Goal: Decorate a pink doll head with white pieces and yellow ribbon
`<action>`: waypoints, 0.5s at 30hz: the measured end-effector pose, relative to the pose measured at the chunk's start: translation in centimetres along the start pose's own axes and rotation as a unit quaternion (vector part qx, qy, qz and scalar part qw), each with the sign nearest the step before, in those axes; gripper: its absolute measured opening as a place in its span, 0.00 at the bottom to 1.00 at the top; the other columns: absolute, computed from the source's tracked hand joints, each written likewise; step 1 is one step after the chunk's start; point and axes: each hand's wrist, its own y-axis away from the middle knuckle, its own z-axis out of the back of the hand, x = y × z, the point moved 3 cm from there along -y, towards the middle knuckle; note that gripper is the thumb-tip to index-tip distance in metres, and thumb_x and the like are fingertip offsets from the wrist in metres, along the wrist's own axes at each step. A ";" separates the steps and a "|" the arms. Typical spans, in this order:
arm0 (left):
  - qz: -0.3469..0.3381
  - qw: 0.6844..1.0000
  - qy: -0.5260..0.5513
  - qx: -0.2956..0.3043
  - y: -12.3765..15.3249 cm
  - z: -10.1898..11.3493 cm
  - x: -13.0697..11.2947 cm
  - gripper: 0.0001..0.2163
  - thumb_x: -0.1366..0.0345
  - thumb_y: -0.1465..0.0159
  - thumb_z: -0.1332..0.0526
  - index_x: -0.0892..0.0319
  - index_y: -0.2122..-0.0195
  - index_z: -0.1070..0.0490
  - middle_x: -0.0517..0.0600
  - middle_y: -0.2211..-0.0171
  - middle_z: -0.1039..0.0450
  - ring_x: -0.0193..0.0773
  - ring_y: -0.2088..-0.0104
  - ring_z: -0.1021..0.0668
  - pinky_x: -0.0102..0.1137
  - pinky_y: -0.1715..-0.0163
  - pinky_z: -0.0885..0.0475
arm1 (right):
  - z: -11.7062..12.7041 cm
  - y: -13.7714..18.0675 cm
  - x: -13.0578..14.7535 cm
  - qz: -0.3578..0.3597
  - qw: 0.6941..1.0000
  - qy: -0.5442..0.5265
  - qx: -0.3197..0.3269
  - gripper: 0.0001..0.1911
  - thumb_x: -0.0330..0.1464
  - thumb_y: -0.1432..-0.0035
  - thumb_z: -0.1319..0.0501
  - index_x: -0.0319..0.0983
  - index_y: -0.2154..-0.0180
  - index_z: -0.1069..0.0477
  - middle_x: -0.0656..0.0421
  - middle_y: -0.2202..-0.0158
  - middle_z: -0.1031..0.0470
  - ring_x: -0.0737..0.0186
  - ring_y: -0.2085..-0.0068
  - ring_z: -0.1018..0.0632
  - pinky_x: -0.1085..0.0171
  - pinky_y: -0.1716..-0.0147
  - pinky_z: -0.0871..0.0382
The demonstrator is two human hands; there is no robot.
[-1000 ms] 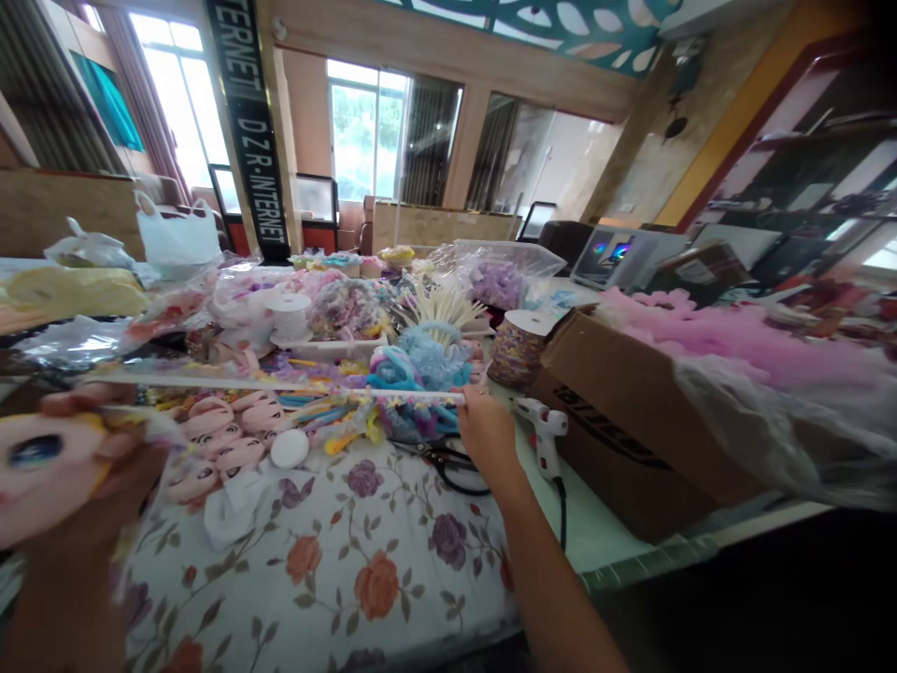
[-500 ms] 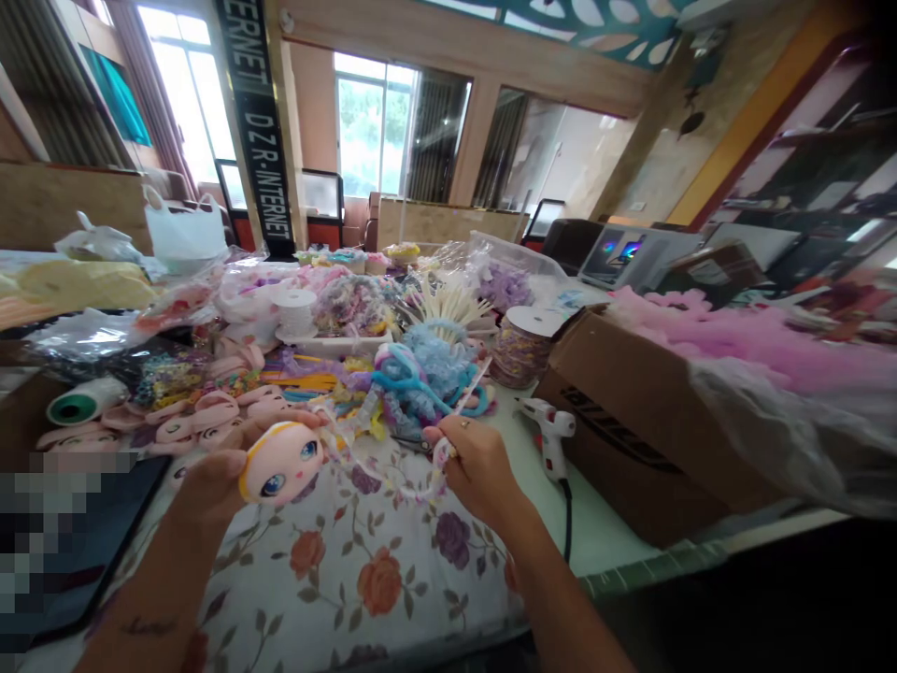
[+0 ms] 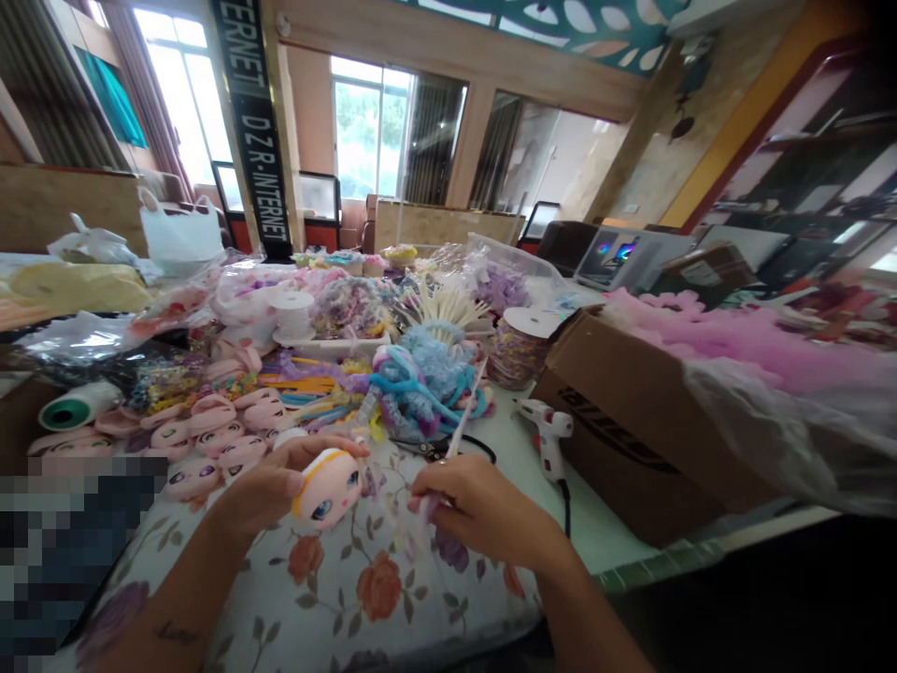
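Note:
My left hand (image 3: 270,491) is closed around a doll head (image 3: 329,494) with blue eyes and a yellow edge, its face turned to the right. In my right hand (image 3: 473,505) a thin white stick (image 3: 463,416) points upward, away from me. A pale trim (image 3: 406,537), smeared by motion, hangs by the fingers of the right hand; whether they grip it I cannot tell. Several more doll heads (image 3: 217,439) with long ears lie left of my hands. Beneath both hands spreads a floral cloth (image 3: 336,608).
A white glue gun (image 3: 550,432) with a black cord stands right of my hands, beside a cardboard box (image 3: 631,430) topped with pink tulle (image 3: 743,341). Ahead are blue yarn pieces (image 3: 427,374), a white spool (image 3: 292,318) and a ribbon roll (image 3: 522,346). A thread cone (image 3: 80,407) lies left.
The doll head has moved right and nearer to me with my left hand. My right hand has come lower, and the trim that looped between the hands now hangs blurred.

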 end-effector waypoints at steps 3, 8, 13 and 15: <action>0.027 0.999 0.027 0.020 -0.9 -1.0 0.9 0.24 0.59 0.55 0.32 0.60 0.55 0.25 0.57 0.58 0.26 0.44 0.64 0.24 0.27 0.72 0.31 | 1.3 -1.7 -2.4 0.052 0.998 0.003 0.017 0.18 0.25 0.56 0.35 0.48 0.61 0.25 0.62 0.66 0.21 0.64 0.76 0.24 0.66 0.77 0.33; 0.073 0.992 0.099 0.002 -2.0 -1.9 3.8 0.24 0.61 0.55 0.32 0.61 0.55 0.25 0.55 0.66 0.25 0.40 0.67 0.24 0.27 0.73 0.32 | 12.2 -9.3 -10.6 -0.117 0.949 0.046 -0.290 0.14 0.28 0.67 0.28 0.41 0.73 0.25 0.64 0.76 0.24 0.63 0.75 0.25 0.66 0.74 0.30; 0.097 0.986 0.133 -0.002 -2.2 -2.1 5.8 0.25 0.58 0.59 0.30 0.60 0.58 0.24 0.55 0.71 0.26 0.40 0.72 0.24 0.26 0.78 0.34 | 23.4 -13.7 -19.1 -0.330 0.815 0.117 -0.461 0.10 0.19 0.60 0.34 0.30 0.71 0.30 0.40 0.55 0.28 0.47 0.49 0.30 0.57 0.53 0.38; 0.099 0.987 0.127 -0.010 -2.1 -1.8 5.9 0.23 0.57 0.57 0.31 0.55 0.58 0.24 0.52 0.72 0.27 0.40 0.72 0.25 0.26 0.79 0.35 | 25.7 -13.1 -22.2 -0.379 0.772 0.124 -0.495 0.08 0.21 0.57 0.35 0.28 0.70 0.31 0.30 0.47 0.37 0.42 0.40 0.40 0.53 0.51 0.42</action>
